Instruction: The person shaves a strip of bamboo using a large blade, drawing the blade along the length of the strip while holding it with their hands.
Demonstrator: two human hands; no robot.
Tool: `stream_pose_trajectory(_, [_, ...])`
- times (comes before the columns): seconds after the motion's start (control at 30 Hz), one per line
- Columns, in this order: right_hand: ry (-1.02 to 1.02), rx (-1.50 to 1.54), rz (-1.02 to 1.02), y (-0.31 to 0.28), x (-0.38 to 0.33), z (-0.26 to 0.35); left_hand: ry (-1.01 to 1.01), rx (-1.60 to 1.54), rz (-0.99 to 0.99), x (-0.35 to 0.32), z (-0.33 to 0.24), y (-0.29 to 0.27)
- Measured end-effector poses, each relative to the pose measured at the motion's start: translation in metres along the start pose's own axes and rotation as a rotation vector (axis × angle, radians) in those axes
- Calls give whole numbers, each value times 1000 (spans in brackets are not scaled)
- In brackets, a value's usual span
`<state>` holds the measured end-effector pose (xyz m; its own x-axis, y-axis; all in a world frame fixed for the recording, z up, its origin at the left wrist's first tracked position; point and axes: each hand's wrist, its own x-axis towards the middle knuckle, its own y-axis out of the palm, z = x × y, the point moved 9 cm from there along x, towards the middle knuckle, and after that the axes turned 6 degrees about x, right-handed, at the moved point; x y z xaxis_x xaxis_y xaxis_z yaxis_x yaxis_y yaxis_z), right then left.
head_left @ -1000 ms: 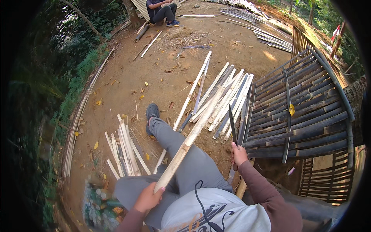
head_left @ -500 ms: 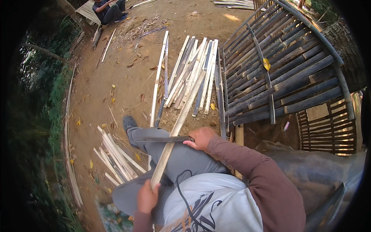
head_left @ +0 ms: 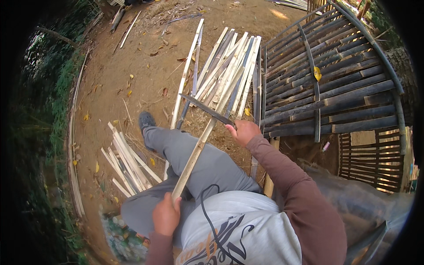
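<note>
My left hand [head_left: 167, 215] is closed around the near end of a long pale bamboo strip [head_left: 194, 154], which slants across my thigh and away from me. Its far end overlaps a pile of bamboo strips [head_left: 223, 70] on the ground. In my right hand [head_left: 245, 132] is the handle of a long machete [head_left: 206, 108] with a dark blade. The blade lies across the strip beyond my knee and points to the far left. My right fingers are wrapped round the handle, which they mostly hide.
A smaller bundle of split strips [head_left: 128, 163] lies to the left of my legs. On the right stands a dark bamboo slat platform [head_left: 335, 92] with a yellow leaf on it. A slatted panel [head_left: 369, 163] is below it. Long thin poles [head_left: 73, 145] run along the greenery at left.
My right hand and the machete have moved away from me along the strip, and the blade has tilted with its tip farther off. My left hand keeps its hold. The view has shifted slightly.
</note>
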<state>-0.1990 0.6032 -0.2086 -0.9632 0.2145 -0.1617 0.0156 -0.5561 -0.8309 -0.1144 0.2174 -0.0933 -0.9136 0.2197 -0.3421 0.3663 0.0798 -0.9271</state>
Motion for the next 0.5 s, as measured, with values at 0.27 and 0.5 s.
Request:
stream_pose_trajectory(0.27, [180, -20, -6, -4, 25, -50, 50, 9, -11, -2, 6, -3])
stream_pose_trajectory(0.5, [-32, -55, 50, 17, 20, -37, 70, -1, 38, -7, 23, 0])
